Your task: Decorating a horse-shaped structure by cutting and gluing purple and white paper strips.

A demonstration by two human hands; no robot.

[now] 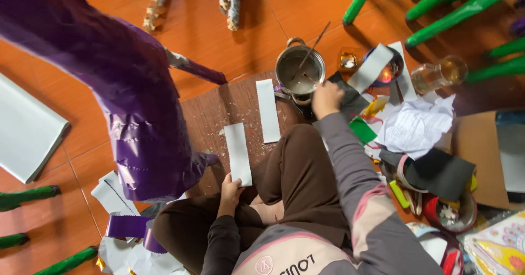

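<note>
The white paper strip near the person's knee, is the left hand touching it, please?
Touching. The head view shows the left hand gripping the lower end of the white paper strip, its fingers overlapping the strip's bottom edge.

Soft even daylight, faint shadows, glare on the metal pot [299, 67], slight edge distortion, mild blur

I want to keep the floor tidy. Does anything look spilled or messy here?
Yes. Pale dried spatters dot the brown board by the metal pot, and crumpled white paper lies heaped over scraps on the right.
</note>
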